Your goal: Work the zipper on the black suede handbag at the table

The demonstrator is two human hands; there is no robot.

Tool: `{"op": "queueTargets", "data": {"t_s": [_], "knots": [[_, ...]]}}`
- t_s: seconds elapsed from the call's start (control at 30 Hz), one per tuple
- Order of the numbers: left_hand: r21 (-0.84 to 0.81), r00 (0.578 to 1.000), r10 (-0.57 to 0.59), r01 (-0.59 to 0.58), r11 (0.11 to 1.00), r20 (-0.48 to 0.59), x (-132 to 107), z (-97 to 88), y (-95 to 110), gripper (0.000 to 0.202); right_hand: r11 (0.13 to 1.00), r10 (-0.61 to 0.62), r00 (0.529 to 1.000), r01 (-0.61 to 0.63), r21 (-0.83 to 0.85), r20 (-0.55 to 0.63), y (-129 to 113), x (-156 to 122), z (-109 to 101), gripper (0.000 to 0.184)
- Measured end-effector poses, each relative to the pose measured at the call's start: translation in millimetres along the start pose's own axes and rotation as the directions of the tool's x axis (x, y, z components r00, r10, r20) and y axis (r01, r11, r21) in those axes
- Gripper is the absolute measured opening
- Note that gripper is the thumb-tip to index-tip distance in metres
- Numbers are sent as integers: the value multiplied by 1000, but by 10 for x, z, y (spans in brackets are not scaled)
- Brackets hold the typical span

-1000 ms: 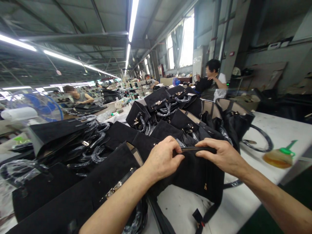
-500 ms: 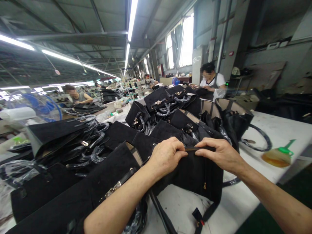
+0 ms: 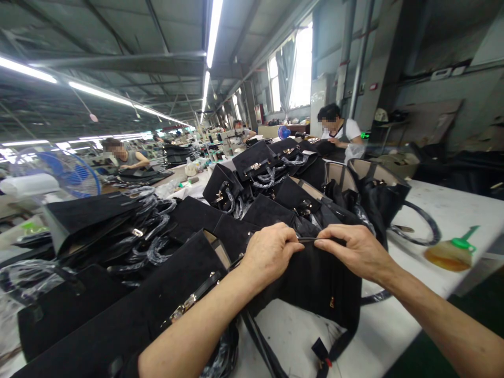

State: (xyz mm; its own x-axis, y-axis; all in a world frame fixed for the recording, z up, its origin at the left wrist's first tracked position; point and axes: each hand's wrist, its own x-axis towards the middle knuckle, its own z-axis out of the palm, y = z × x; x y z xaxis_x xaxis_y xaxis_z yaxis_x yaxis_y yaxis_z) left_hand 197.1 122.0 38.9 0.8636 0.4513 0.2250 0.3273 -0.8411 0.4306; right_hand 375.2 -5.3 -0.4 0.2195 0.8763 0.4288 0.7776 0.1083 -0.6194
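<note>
A black handbag (image 3: 311, 283) with a small gold zip pull hangs between my hands, over the white table. Its top edge is pinched by my left hand (image 3: 273, 249), thumb against fingers. A short way to the right, my right hand (image 3: 352, 249) pinches the same edge between thumb and fingers. Below the bag dangles a dark strap with a small tag (image 3: 321, 349). Under my left forearm lies another black handbag (image 3: 118, 304) with a gold clasp. The inside of the bag I hold is hidden from view.
Black handbags (image 3: 255, 157) with plastic-wrapped handles are heaped ahead and to the left. On the white table (image 3: 464, 205) at right stands an oil bottle (image 3: 451, 254) with a green spout. A blue fan (image 3: 79, 173) is at far left. Co-workers sit farther back, one person (image 3: 340, 134) at right.
The pinched edge between my hands is drawn closer together, its gap now a thin line. Both hands stay almost in place. The co-worker at right has leaned slightly left.
</note>
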Motion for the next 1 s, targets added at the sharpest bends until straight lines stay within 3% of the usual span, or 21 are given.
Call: {"op": "queueTargets", "data": {"t_s": [0.2, 0.33, 0.43, 0.57, 0.73, 1.0], "knots": [[14, 1000, -25, 25, 1000, -14, -8, 5, -13, 17, 952, -105, 994, 108, -286, 27, -40, 17, 6, 24], [14, 1000, -5, 5, 1000, -23, 4, 24, -30, 16, 861, -82, 981, 158, -484, 175, -162, 127, -1, 17], [-34, 996, -72, 70, 997, -45, 4, 21, -17, 17, 874, -45, 971, 152, -462, 234, -257, 238, -1, 17], [-111, 970, -220, 209, 972, -100, -65, -48, 1, 21, 900, -5, 980, 91, -427, 198, -246, 319, -1, 20], [5, 965, -223, 225, 974, -137, -220, -160, -46, 15, 927, 20, 983, 50, -372, 182, -162, 314, -2, 24], [-39, 967, -227, 223, 974, -120, -291, -198, -50, 12, 946, 13, 980, 52, -321, 197, -183, 321, -6, 24]]}}
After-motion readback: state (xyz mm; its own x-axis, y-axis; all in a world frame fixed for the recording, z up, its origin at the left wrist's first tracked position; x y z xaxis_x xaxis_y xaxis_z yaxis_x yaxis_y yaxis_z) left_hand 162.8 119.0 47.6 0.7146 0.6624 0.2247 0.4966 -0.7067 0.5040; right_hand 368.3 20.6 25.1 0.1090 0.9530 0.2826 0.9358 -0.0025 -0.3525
